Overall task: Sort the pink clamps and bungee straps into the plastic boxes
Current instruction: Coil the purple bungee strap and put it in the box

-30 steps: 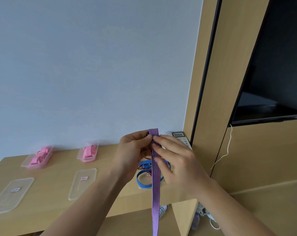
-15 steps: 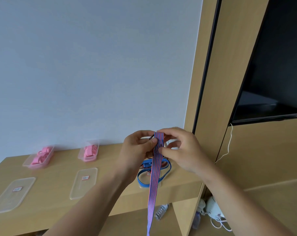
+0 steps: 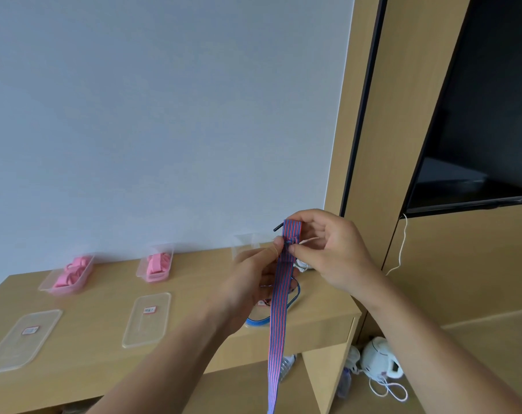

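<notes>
a: where is the bungee strap [image 3: 279, 309] held?
b: its top is pinched by the left hand [image 3: 253, 282] and right hand [image 3: 331, 252], fingers curled, above the desk [image 3: 98, 318]; the rest is left hanging.
a: what is blocked?
b: a clear box [image 3: 245, 242] and a blue strap [image 3: 255, 323] are partly hidden behind the hands; pink clamps [image 3: 71, 271] are kept in plastic boxes [image 3: 74, 289] leftward.

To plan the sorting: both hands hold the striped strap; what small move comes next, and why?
Probably fold the tail up: the left hand and right hand pinch the strap only at its top; its tail hangs below the table, likely too long for the clear box.
</notes>
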The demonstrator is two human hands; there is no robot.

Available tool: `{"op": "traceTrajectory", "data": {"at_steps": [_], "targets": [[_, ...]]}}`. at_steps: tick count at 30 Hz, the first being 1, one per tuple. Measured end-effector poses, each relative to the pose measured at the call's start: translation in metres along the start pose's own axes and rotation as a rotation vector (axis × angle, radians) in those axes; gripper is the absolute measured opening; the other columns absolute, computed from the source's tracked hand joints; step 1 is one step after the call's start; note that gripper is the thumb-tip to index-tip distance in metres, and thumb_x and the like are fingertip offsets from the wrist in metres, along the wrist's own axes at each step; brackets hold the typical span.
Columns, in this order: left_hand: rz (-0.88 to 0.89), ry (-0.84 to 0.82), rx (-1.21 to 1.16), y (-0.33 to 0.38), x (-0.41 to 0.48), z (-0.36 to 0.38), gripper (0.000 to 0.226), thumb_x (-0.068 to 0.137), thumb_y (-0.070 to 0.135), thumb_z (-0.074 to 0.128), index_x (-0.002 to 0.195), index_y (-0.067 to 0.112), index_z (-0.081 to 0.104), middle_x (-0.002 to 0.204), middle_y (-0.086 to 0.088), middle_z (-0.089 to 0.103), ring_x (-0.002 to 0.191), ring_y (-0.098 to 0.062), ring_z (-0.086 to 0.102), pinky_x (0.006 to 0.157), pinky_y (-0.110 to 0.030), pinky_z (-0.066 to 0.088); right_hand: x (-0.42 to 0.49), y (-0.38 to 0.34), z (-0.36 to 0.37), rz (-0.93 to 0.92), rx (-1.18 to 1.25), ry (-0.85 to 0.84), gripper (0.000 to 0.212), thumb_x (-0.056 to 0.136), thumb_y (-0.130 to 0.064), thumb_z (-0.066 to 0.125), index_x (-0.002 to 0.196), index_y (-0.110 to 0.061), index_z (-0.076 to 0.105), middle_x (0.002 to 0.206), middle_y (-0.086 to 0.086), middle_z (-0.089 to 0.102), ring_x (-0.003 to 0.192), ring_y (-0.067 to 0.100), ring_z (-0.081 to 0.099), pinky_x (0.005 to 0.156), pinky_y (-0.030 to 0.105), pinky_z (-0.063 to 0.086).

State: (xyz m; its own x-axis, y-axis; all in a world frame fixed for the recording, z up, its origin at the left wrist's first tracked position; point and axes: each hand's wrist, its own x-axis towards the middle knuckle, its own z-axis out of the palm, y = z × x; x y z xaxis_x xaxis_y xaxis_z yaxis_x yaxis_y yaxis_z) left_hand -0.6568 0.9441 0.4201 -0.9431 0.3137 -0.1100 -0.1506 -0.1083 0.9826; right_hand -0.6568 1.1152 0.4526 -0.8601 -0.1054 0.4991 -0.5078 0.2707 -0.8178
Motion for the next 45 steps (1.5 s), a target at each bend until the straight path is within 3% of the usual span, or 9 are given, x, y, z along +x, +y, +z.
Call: {"op": "traceTrajectory", "data": {"at_steps": [6, 15, 19, 24, 27, 32, 39, 42, 45], "targets": [[-0.018, 0.006, -0.038, 0.0, -0.003, 0.006, 0.031, 0.107, 0.02, 0.052, 0.114, -0.006, 0.067, 0.11, -0.031, 0.074, 0.08, -0.032, 0.074, 0.074, -0.04, 0.064, 0.0, -0.004, 0.0, -0.073, -0.038, 0.138, 0.046, 0.075, 0.011, 0.073, 0.097, -0.029, 0.068, 0.089, -0.005, 0.075, 0.081, 0.015, 0.073, 0.075, 0.029, 0.058], [0.005, 0.047, 0.028, 0.002, -0.009, 0.012, 0.024, 0.105, -0.001, 0.049, 0.121, -0.01, 0.064, 0.116, -0.033, 0.07, 0.093, -0.046, 0.072, 0.091, -0.058, 0.058, -0.007, -0.001, 0.004, -0.152, -0.079, 0.239, 0.042, 0.076, 0.007, 0.075, 0.1, -0.027, 0.069, 0.092, -0.011, 0.076, 0.085, 0.009, 0.074, 0.08, 0.027, 0.059], [0.009, 0.058, 0.034, -0.002, -0.009, 0.012, 0.021, 0.101, -0.007, 0.052, 0.116, -0.011, 0.065, 0.113, -0.033, 0.071, 0.086, -0.037, 0.072, 0.085, -0.051, 0.062, -0.006, 0.001, 0.004, -0.182, -0.083, 0.273, 0.039, 0.076, 0.006, 0.075, 0.102, -0.022, 0.071, 0.092, -0.011, 0.076, 0.084, 0.008, 0.074, 0.079, 0.026, 0.059], [0.032, 0.06, 0.046, -0.001, -0.009, 0.012, 0.027, 0.095, -0.016, 0.054, 0.119, -0.01, 0.064, 0.114, -0.03, 0.073, 0.097, -0.048, 0.072, 0.093, -0.06, 0.056, -0.004, 0.001, 0.004, -0.202, -0.082, 0.292, 0.037, 0.075, 0.006, 0.076, 0.103, -0.018, 0.072, 0.092, -0.013, 0.075, 0.084, 0.007, 0.074, 0.078, 0.022, 0.058], [0.033, 0.06, -0.009, 0.0, -0.008, 0.013, 0.039, 0.09, -0.022, 0.043, 0.119, -0.008, 0.066, 0.115, -0.03, 0.073, 0.105, -0.051, 0.07, 0.09, -0.05, 0.06, -0.003, -0.001, 0.003, -0.206, -0.076, 0.292, 0.037, 0.076, 0.008, 0.075, 0.104, -0.017, 0.072, 0.093, -0.011, 0.075, 0.085, 0.007, 0.074, 0.079, 0.022, 0.058], [-0.028, 0.006, -0.349, 0.004, -0.007, 0.01, 0.035, 0.097, 0.01, 0.044, 0.104, -0.006, 0.074, 0.107, -0.032, 0.074, 0.089, -0.041, 0.075, 0.077, -0.046, 0.065, -0.001, -0.006, 0.0, -0.208, -0.059, 0.298, 0.037, 0.077, 0.011, 0.074, 0.103, -0.014, 0.072, 0.093, -0.004, 0.076, 0.087, 0.011, 0.075, 0.081, 0.028, 0.059], [-0.072, 0.033, -0.37, 0.01, -0.002, 0.008, 0.074, 0.105, 0.06, 0.036, 0.104, -0.003, 0.076, 0.105, -0.03, 0.075, 0.085, -0.039, 0.077, 0.066, -0.04, 0.065, 0.0, -0.015, -0.003, -0.217, 0.029, 0.282, 0.045, 0.077, 0.012, 0.074, 0.103, -0.024, 0.07, 0.093, -0.004, 0.076, 0.087, 0.013, 0.075, 0.079, 0.022, 0.056], [-0.087, 0.052, -0.396, 0.012, 0.0, 0.006, 0.075, 0.104, 0.062, 0.037, 0.092, 0.002, 0.081, 0.099, -0.026, 0.077, 0.079, -0.036, 0.077, 0.062, -0.038, 0.064, -0.001, -0.018, -0.004, -0.216, 0.063, 0.261, 0.047, 0.076, 0.011, 0.075, 0.101, -0.028, 0.07, 0.091, -0.005, 0.077, 0.086, 0.011, 0.074, 0.078, 0.019, 0.055], [-0.105, 0.079, -0.361, 0.013, 0.002, 0.008, 0.05, 0.106, 0.043, 0.047, 0.099, 0.002, 0.075, 0.09, -0.02, 0.078, 0.07, -0.032, 0.075, 0.056, -0.034, 0.061, -0.001, -0.02, -0.004, -0.207, 0.083, 0.246, 0.048, 0.076, 0.012, 0.074, 0.101, -0.029, 0.07, 0.091, -0.006, 0.077, 0.086, 0.012, 0.074, 0.078, 0.02, 0.055]]}}
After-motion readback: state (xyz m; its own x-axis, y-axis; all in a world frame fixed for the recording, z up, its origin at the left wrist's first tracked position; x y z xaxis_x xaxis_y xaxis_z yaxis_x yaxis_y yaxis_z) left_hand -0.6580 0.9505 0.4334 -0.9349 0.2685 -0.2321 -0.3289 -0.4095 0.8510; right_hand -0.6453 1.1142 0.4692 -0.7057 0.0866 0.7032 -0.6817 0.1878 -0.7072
